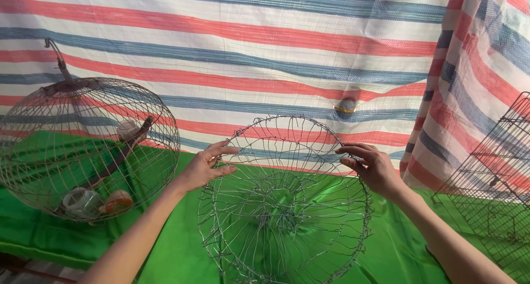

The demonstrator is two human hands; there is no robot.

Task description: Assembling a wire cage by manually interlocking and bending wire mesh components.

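A round, bowl-shaped wire frame (284, 206) of thin silver wire stands tilted on the green cloth (397, 251) in the middle of the view, its open side toward me. My left hand (205, 165) touches its upper left rim with fingers spread. On the upper right rim, my right hand (371, 165) pinches the wire with bent fingers.
A finished round wire cage (88, 148) with a hook on top, a perch and small cups inside sits at the left. A dark rectangular wire rack (494, 190) stands at the right. A striped red, blue and white tarp (265, 46) hangs behind.
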